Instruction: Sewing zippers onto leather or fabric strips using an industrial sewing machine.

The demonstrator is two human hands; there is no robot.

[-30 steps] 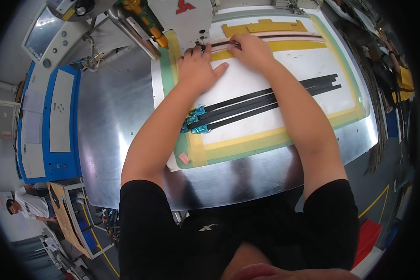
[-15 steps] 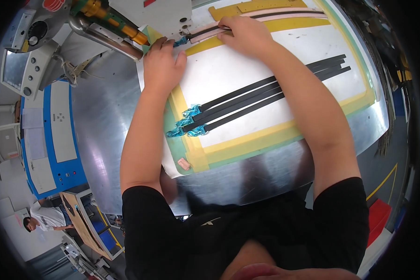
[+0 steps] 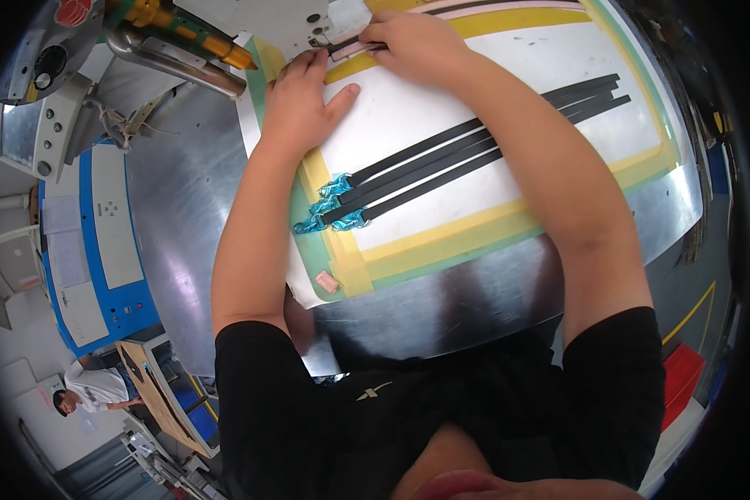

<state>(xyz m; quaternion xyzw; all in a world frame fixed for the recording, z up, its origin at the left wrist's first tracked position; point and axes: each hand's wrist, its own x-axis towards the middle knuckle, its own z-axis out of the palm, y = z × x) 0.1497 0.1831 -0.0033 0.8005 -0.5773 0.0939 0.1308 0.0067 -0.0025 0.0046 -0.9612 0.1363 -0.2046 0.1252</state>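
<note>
My left hand (image 3: 308,100) rests at the upper left of the white board (image 3: 425,208), fingers spread and bent over the end of a narrow pink guide (image 3: 344,52). My right hand (image 3: 412,46) is just to its right, fingertips closed on a black strip that lies along that guide. A yellow template (image 3: 500,23) runs beside the guide. Lower on the board lie several long black straps (image 3: 425,167) with crumpled teal wrapping (image 3: 333,200) at their left ends. A small pink piece (image 3: 327,281) lies at the board's lower-left corner.
A metal table (image 3: 175,233) surrounds the board. At the upper left are an orange-and-steel machine head (image 3: 192,42) and a control box (image 3: 37,125). A blue cabinet (image 3: 100,242) stands left. Farther off, a person (image 3: 92,387) stands by a wooden bench (image 3: 154,392). A red object (image 3: 683,383) is at the lower right.
The view has shifted, putting the guide and machine higher in the picture. My hands have moved up and left with it; the teal bit beside my left fingertips half a second ago is now hidden.
</note>
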